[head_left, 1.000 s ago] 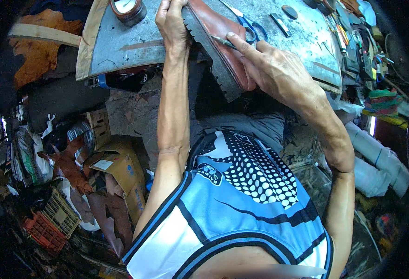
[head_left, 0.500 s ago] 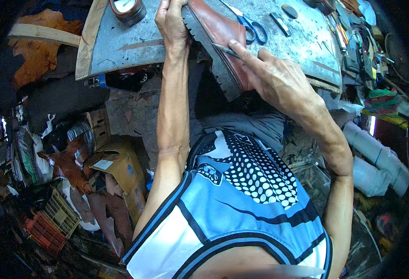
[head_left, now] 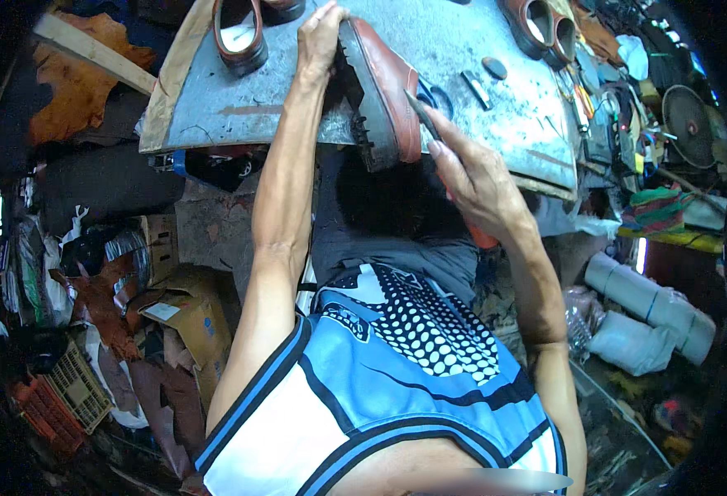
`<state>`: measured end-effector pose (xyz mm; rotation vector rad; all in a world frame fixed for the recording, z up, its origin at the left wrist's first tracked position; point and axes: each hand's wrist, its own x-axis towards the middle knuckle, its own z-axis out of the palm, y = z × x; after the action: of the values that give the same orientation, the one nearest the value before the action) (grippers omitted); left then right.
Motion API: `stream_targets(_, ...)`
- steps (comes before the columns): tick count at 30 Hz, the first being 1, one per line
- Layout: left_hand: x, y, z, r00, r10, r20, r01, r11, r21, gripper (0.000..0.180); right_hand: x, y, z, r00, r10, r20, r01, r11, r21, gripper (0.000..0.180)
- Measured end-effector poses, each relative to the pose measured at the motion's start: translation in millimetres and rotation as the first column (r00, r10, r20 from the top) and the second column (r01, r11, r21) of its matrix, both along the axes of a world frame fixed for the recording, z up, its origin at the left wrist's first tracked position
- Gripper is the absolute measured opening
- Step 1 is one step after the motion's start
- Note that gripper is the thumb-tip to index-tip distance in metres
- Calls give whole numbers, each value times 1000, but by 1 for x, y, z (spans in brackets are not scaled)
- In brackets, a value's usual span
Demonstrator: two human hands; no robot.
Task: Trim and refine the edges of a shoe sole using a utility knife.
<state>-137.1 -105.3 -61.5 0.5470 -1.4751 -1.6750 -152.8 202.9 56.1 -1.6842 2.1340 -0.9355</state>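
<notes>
A brown shoe with a black lugged sole is held on its side at the near edge of the grey desk. The left hand is closed over the shoe's far end, fingers wrapped round the sole. The right hand is clenched on a tool with an orange handle, and the thin metal blade is laid against the shoe's upper, just above the sole line.

On the desk, a second brown shoe is stood to the left with its opening upward, and a pair of brown shoes is seen at the far right. A pair of blue-handled scissors is partly hidden behind the held shoe, and a small dark bar and an oval piece are laid near it. Below the desk, cardboard boxes, leather scraps and a plastic crate are piled on the floor to the left; white rolls are lain to the right. Part of the desk's near edge is blocked by the left forearm.

Compared with half a second ago, the same grip is kept by both hands, and the blade is kept at the same place on the upper; only the view is shifted slightly.
</notes>
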Motion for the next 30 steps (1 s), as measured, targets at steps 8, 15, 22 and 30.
stream_targets(8,80,74,44,959,279,-56,-283,913,-294,38,23,19,-6,867,-209,452,112,967,231,45)
stream_targets(15,136,202,65,974,-173,-145,201,958,203,38,48,17,-8,812,-4,584,-52,996,79,41)
stream_targets(22,136,200,54,969,-192,-153,230,927,296,34,51,17,-27,837,17,547,-3,1000,-27,38)
stream_targets(30,138,197,61,988,-99,-119,129,952,278,28,51,21,-24,749,-3,663,-27,999,35,46)
